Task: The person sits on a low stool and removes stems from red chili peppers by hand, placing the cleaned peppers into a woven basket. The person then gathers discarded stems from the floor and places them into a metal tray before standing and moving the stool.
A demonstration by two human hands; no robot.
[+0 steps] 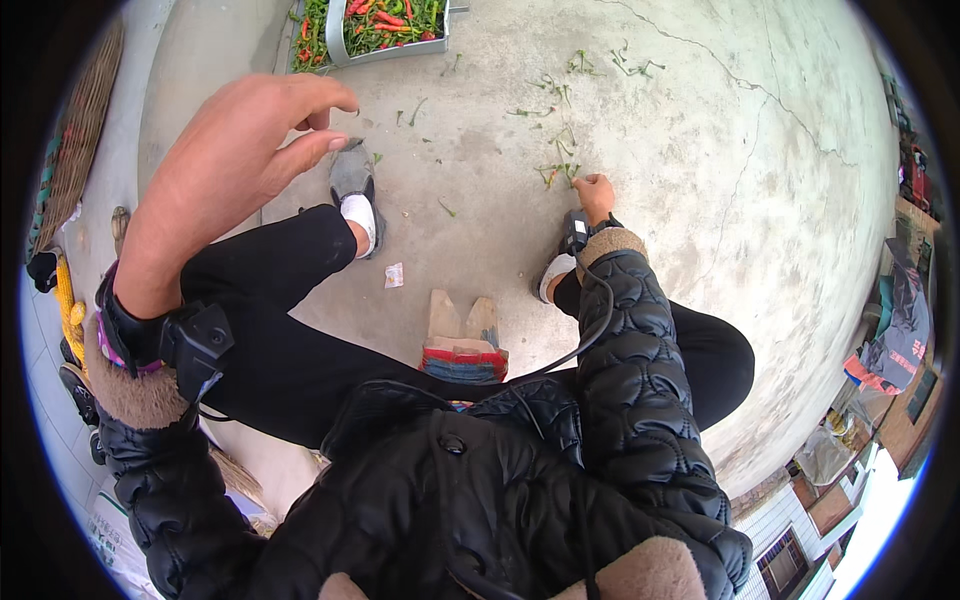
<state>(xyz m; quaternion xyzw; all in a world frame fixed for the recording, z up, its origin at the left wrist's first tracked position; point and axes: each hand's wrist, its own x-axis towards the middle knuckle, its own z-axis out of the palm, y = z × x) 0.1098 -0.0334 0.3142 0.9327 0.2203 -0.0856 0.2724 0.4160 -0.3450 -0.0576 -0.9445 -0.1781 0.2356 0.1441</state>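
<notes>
My left hand (225, 150) is raised at the left with thumb and index finger apart, and I see nothing between them. It hangs above my left shoe, nearer to the camera than the floor. Low over the concrete floor, my right hand (596, 196) has its fingertips together at a small pile of green pepper stems (556, 172). Whether those fingers grip a stem is too small to tell. More green stems (581, 64) lie scattered farther out. At the top, a grey handled basket (397, 52) holds red and green chili peppers (390, 22).
Between my legs are worn wooden pieces (465, 319) with red and blue material. A small wrapper (394, 275) lies near my left foot. Along the left edge are a bundle of thin brown stalks (90, 135) and yellow corn cobs (67, 300). Cracks run across the concrete floor (712, 150).
</notes>
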